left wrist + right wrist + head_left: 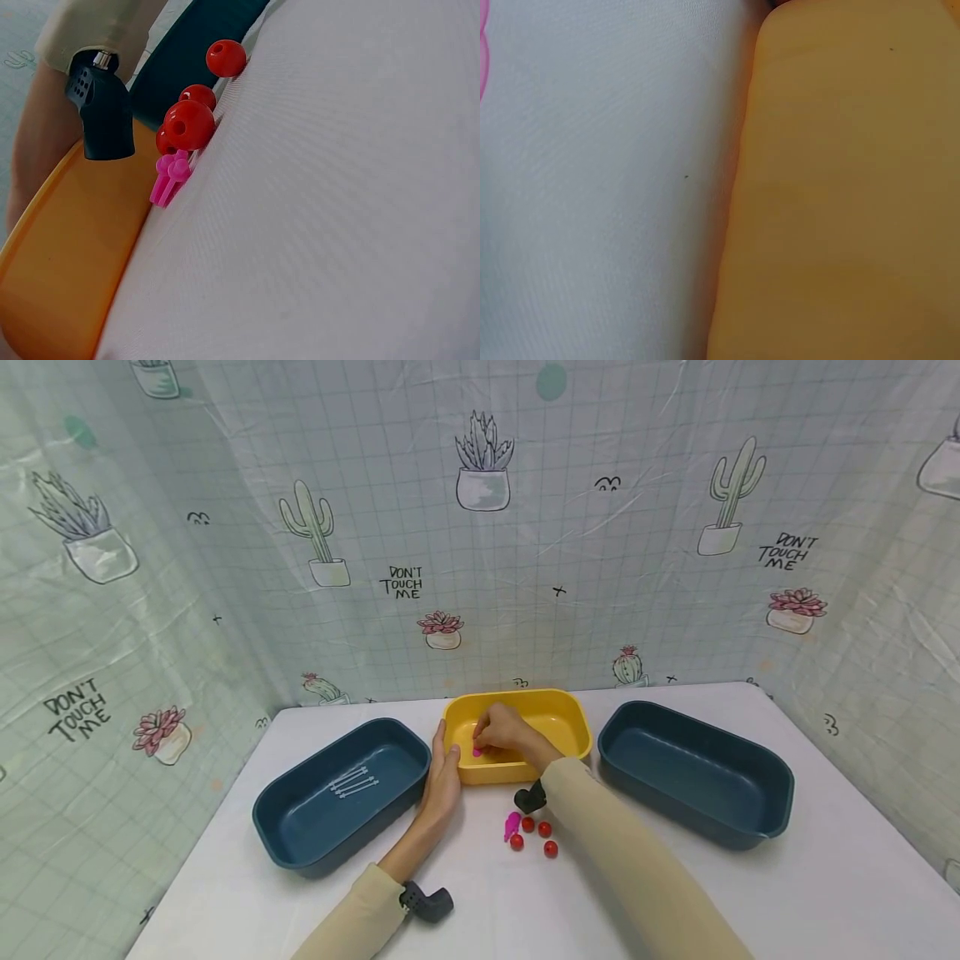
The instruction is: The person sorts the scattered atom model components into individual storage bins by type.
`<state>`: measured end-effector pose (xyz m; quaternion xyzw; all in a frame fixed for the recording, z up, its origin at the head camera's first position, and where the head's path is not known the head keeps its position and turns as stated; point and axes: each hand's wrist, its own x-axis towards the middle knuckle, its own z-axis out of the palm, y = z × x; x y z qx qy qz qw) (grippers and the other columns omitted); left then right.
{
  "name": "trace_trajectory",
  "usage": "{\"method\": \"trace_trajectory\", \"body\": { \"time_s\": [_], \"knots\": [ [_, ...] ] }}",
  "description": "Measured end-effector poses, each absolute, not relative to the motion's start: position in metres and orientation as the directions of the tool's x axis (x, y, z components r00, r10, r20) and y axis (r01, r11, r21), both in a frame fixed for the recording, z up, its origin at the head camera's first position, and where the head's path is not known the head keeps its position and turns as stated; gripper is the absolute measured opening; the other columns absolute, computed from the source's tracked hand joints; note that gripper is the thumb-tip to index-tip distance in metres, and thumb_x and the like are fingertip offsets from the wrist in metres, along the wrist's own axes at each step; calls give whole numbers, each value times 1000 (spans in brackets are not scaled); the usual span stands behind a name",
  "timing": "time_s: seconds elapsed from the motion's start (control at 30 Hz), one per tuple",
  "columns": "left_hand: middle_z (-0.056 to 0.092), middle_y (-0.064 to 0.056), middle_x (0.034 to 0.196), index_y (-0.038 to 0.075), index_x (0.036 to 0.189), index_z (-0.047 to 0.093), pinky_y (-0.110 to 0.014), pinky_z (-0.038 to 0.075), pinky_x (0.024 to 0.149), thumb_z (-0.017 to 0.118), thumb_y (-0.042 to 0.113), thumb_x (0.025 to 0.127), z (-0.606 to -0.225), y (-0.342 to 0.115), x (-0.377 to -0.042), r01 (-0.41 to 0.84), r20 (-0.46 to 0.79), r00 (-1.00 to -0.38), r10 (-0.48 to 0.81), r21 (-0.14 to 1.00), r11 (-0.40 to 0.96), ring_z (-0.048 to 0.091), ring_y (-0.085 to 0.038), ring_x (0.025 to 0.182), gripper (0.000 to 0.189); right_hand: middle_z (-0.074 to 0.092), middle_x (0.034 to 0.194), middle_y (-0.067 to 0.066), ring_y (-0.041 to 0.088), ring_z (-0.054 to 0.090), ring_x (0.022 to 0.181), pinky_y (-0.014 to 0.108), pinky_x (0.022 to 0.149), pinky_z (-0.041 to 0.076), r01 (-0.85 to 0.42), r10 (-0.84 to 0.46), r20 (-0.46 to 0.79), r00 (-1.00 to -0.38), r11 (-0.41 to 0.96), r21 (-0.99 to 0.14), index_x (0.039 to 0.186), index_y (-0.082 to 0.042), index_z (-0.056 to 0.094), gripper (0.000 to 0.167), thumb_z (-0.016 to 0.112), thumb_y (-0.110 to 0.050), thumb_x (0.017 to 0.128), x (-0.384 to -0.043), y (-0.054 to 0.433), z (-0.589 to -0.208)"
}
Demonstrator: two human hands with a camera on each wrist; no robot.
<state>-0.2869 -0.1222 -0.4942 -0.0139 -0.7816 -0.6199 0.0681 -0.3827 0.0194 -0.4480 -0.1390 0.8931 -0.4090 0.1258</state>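
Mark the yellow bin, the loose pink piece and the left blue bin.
Yellow bin (495,774): head view, outer face of its near wall.
Loose pink piece (177,171): left wrist view, its rounded end.
Left blue bin (390,759): head view, bare floor toward its far end.

Cactus-print sheeting (555,543) on three sides — white table (495,910) before it.

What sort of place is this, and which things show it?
Probably a tabletop work area, perhaps a staged one: a cactus-print sheet rises behind a white table, where a yellow bin stands between two blue bins.
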Motion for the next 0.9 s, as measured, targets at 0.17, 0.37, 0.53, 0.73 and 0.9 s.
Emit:
{"method": "trace_trajectory", "body": {
  "time_s": [0.17,0.37,0.53,0.73,0.9],
  "knots": [
    [14,-1,175,27,167,13,-55,8,131,30,33,113,-493,-121,-286,102,122,-990,-75,967,234,14,-28,162,58,74,83,10,18,66,64,22,65,59,-128,-345,-118,-931,612,-781,99,-1,76,11,75,-10,93,-382,21,-448],
    [14,1,175,29,167,13,-55,9,131,31,36,113,-492,-121,-285,78,101,-991,-86,967,242,13,-27,162,58,72,87,10,21,67,69,25,70,60,-109,-324,-108,-940,583,-805,108,-2,74,18,72,-12,94,-379,28,-443],
    [14,2,175,28,167,13,-52,8,131,31,36,113,-492,-120,-285,93,117,-989,-88,965,246,13,-25,163,58,70,90,12,25,69,77,31,75,62,-147,-329,-54,-943,556,-818,108,-1,71,18,71,-13,95,-373,42,-434],
    [16,-1,175,23,167,15,-52,8,131,30,31,113,-491,-120,-286,117,145,-985,-93,961,249,13,-26,162,57,72,96,12,24,70,83,32,78,62,-226,-378,9,-926,533,-815,109,-1,72,16,70,-12,96,-359,61,-422],
    [14,-1,175,23,167,14,-52,7,131,29,30,113,-491,-120,-284,112,136,-987,-85,962,249,12,-27,162,57,72,98,11,20,67,83,27,76,60,-331,-456,74,-887,517,-789,110,0,72,16,69,-9,97,-344,75,-414]
  ]
}}
